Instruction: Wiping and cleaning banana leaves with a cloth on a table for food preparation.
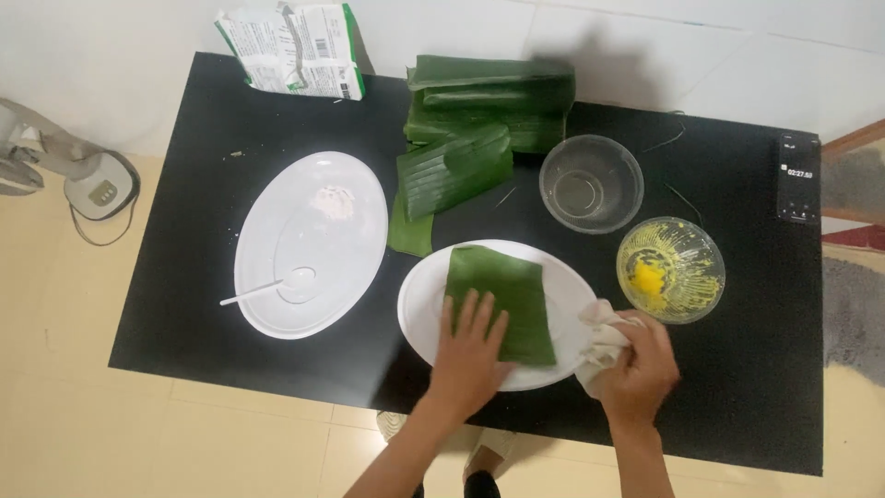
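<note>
Right hand [636, 369]: clenched on a white cloth [599, 337] at the plate [419, 309] edge.
Left hand [470, 350]: flat, fingers released, pinning the leaf [502, 295] on the plate.
Tip: keep the leaf pressed flat; wipe along its ribs.

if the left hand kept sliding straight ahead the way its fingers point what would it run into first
The left hand lies flat on the banana leaf piece on the white plate, fingers pointing away from the person. Going straight on, it would cross the leaf's far edge and the plate rim, then probably meet the stack of folded banana leaves.

Both forearms are bare, no sleeves, rings or watch visible.
</note>
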